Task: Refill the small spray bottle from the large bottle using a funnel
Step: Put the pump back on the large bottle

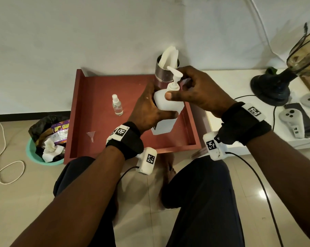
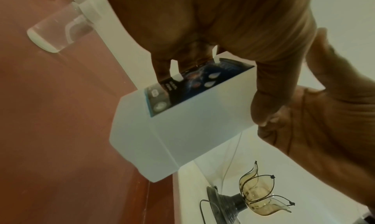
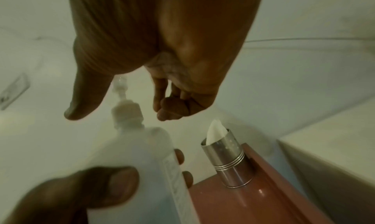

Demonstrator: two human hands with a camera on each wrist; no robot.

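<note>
My left hand grips the large white pump bottle round its body and holds it tilted above the red tray. In the left wrist view its thumb and fingers clamp the bottle from both sides. My right hand is cupped round the pump collar; the right wrist view shows a gap between the thumb, the curled fingers and the collar. The small clear spray bottle stands upright on the tray with its cap on, left of both hands. A small clear funnel lies on the tray's near left part.
A steel cup with tissues stands at the tray's back, just behind the bottle. A green bin with rubbish sits on the floor to the left. A lamp and game controllers lie on the white ledge to the right.
</note>
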